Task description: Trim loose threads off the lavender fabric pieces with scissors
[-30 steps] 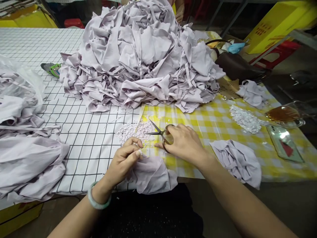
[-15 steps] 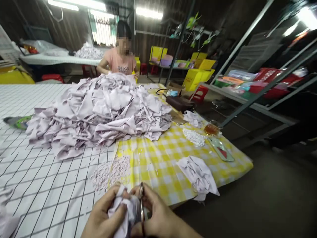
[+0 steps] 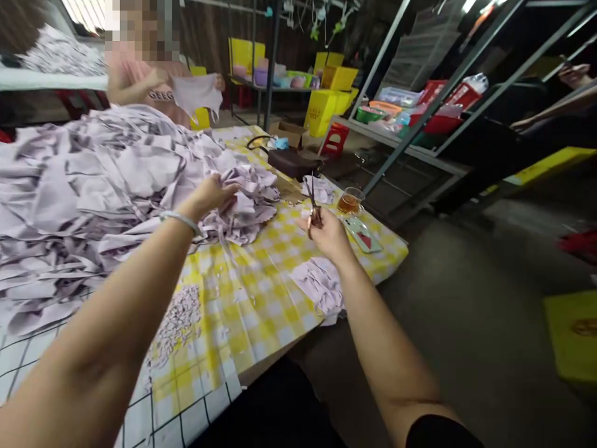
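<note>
The right hand (image 3: 330,236) grips scissors (image 3: 316,215); beyond it, rightward, a glass cup (image 3: 349,203) holds amber liquid. The left hand (image 3: 212,194) touches the cloth pile (image 3: 112,171); whether it clasps fabric, I cannot tell.

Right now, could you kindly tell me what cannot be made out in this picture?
All in the head view:
- Left hand: blur and folds in the cloth pile leave unclear whether its grip is closed on a piece.
- Cloth pile: its far left end is cut off by the left edge.
- Scissors: the right hand hides part of the handles.
- Yellow box: its print is too small and blurred to read.
</note>
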`<state>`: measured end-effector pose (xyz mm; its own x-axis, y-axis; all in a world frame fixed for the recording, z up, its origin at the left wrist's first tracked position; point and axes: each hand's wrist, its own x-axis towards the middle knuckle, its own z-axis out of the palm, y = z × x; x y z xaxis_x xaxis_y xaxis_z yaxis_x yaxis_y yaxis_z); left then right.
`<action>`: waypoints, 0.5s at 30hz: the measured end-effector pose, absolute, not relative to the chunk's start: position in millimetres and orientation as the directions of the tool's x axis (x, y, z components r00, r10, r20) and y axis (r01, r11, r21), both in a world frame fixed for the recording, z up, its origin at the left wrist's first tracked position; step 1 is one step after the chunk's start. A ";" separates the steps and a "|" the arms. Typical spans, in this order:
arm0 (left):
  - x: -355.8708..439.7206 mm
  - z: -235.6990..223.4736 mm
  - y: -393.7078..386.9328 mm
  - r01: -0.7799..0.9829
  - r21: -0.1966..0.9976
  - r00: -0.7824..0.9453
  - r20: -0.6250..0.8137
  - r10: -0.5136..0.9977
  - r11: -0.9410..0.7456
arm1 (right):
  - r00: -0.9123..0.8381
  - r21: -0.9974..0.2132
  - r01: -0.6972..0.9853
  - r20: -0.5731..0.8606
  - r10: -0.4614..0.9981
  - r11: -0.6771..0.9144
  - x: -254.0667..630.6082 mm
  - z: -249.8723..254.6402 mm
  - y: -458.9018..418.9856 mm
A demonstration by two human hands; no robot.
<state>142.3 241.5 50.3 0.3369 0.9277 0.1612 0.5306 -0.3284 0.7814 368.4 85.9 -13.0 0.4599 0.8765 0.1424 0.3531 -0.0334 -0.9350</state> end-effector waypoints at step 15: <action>174.3 -64.5 53.1 0.240 0.958 0.763 -0.084 0.641 -0.159 | 0.397 -0.989 0.071 -0.094 0.913 -0.133 366.0 -39.0 -10.3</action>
<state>174.3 53.1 -64.5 0.7630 0.6409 -0.0844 0.2397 -0.1592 0.9577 366.0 -10.3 -39.0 0.3966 0.9132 -0.0941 0.0715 -0.1329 -0.9885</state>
